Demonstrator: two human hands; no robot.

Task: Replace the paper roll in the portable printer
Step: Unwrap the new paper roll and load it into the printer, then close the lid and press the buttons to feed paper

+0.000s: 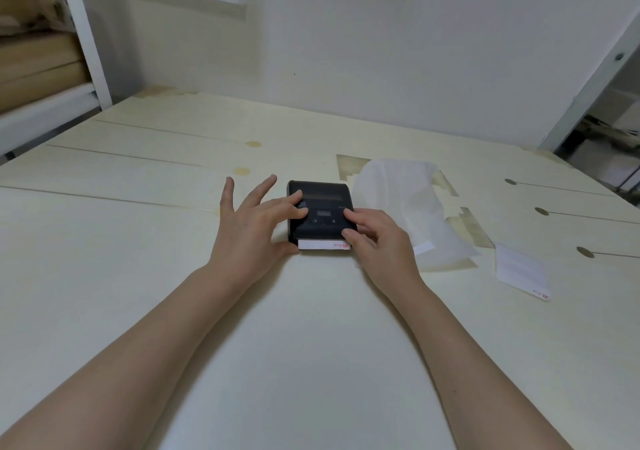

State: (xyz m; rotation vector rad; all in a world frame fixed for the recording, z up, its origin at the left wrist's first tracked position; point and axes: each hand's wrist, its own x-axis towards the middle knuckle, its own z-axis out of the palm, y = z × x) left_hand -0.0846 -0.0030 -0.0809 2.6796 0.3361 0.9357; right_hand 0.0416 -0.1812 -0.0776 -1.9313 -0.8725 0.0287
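Note:
A small black portable printer (323, 207) lies flat on the pale table (138, 242), its lid down. A short strip of white paper (320, 244) with a red mark sticks out of its near edge. My left hand (252, 221) holds the printer's left side, with thumb at the near corner, two fingers on top and the other fingers spread in the air. My right hand (377, 238) grips the right side, its fingertips resting on the top face near the buttons and the paper's corner.
A crumpled sheet of translucent white wrapping (412, 204) lies just right of the printer. A loose white paper slip (519, 271) with a red mark lies farther right. Metal shelving stands at the far left (83, 34) and far right (595, 79).

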